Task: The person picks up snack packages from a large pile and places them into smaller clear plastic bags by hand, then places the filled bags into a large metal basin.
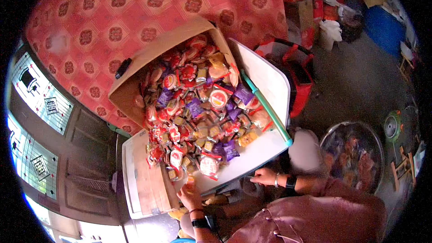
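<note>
A tipped cardboard box (135, 69) spills a heap of wrapped snacks (202, 117) in red, purple and yellow packets onto a white tabletop (265, 146). My left hand (189, 196) is at the near end of the heap, pinching a small orange packet (191, 182). Over at the tabletop's near edge, my right hand (264, 177) has its fingers curled over that edge. A watch and a bracelet are on each wrist.
A teal rod (265, 105) lies along the heap's right side. A wooden board (150, 184) sits on the left. A metal bowl (330, 141) of wrapped goods stands on the floor at right, beside a green fan (393, 126). A red bag (300, 78) and red patterned cloth (135, 13) lie beyond.
</note>
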A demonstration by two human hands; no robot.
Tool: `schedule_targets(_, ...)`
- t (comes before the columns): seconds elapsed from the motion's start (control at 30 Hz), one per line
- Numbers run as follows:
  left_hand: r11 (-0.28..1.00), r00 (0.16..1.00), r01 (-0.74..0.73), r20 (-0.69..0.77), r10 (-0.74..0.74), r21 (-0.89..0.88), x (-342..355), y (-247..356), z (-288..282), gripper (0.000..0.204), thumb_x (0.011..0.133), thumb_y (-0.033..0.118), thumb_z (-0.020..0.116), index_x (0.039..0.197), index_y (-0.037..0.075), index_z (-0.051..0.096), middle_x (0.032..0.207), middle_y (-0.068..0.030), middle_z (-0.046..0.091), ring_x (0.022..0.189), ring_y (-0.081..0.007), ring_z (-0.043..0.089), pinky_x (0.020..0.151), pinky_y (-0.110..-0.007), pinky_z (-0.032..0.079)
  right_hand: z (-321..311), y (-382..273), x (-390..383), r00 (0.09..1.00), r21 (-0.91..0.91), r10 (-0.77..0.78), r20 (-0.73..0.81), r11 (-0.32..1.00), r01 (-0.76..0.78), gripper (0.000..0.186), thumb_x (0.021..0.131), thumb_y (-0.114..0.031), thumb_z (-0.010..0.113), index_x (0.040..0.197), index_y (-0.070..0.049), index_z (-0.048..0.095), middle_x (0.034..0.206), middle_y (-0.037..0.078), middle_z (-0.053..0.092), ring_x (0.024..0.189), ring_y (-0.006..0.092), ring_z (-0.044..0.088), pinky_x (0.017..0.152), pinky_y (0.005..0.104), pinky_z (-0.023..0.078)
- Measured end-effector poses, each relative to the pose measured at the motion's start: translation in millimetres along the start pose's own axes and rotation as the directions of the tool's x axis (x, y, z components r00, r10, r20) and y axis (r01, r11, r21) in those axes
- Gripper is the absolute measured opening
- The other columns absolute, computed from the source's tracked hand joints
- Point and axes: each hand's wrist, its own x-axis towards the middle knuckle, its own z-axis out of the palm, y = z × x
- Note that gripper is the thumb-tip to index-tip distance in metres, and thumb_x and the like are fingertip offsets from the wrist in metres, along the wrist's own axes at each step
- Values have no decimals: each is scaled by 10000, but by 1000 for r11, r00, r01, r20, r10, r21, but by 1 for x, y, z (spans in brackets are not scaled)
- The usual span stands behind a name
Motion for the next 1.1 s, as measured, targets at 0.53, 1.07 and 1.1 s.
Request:
schedule_targets(0.53,957,885,-209,377,273,-202,56,99,-77,479,693,202,743,1089,19,546,1030,-156,565,955,-293,539,830,-396,438,-3,-6,-10,996,134,-89,17,987,86,333,801,-364,645,766,-34,616,569,16,563,446,97,536,412,260,428)
schedule_targets(1.07,860,510,-309,693,510,-405,4,229,-37,463,783,273,688,1165,54,547,898,-109,632,741,-162,605,652,-299,495,-23,-27,-19,989,359,-115,95,931,73,285,828,-333,640,763,-62,584,566,1,540,418,72,458,389,236,351)
schedule_targets(1.1,849,553,-307,646,526,-429,18,233,-35,393,799,247,670,1119,40,572,892,-106,638,742,-154,607,656,-294,491,-18,-20,-15,994,379,-80,77,924,45,280,827,-327,643,757,-63,582,565,0,539,416,71,456,388,235,347)
